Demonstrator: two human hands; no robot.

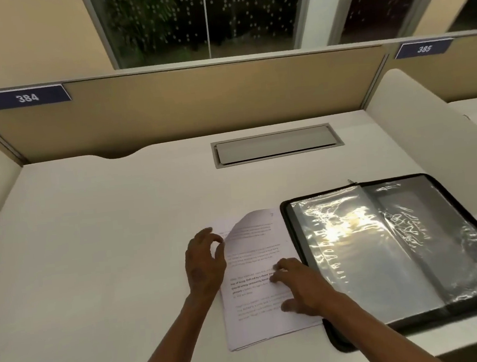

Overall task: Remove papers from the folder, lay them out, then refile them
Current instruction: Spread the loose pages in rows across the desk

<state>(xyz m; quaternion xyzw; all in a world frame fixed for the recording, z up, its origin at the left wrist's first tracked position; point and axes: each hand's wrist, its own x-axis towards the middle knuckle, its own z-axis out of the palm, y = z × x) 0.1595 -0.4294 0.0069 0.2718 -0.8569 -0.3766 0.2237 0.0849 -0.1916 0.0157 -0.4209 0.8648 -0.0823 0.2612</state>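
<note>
- Print on the papers [257,280] is too blurred to be read.
- Folder [396,253] lies open at 3 o'clock of the papers, its plastic sleeves [352,246] glared; contents cannot be told.
- Top sheet's left edge is pinched by the left hand [203,266].
- Papers are pressed flat by the right hand [298,288], fingers straight.

I see bare table [98,236] left of the papers [256,266], and more up to the cable hatch [276,145]. The open folder [396,253] blocks the right; side dividers [418,142] and back panel [196,103] bound my reach.
</note>
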